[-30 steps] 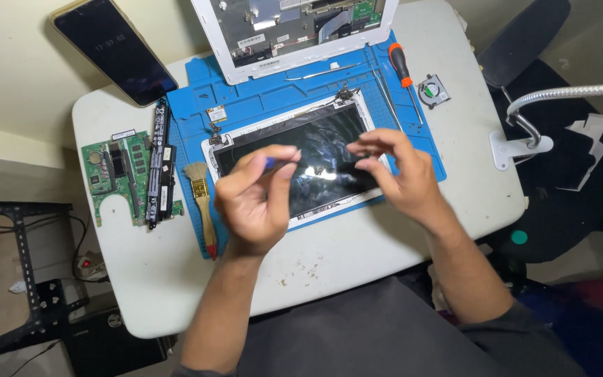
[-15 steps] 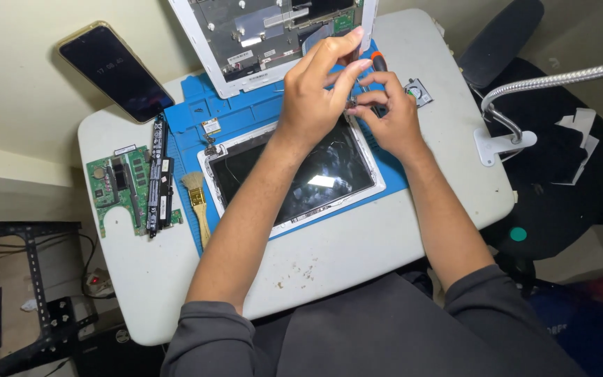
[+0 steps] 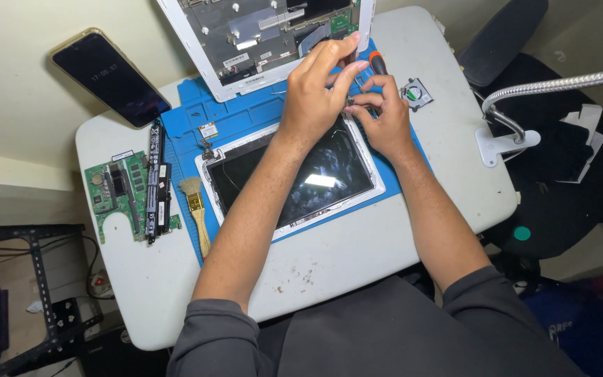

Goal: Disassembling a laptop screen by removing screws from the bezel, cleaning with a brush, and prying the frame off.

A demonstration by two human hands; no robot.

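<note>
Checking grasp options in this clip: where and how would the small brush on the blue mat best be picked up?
Grip the brush by its yellowish handle, coming from the near, left side. It lies flat on the blue mat, bristles toward the far edge and handle pointing toward the person, between the screen panel and the battery stick.

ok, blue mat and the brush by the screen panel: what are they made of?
Blue mat: looks like matte silicone or rubber, with moulded compartments along its top edge. Brush: pale bristles and a yellowish handle, probably wood or plastic; too small to tell which.
</note>
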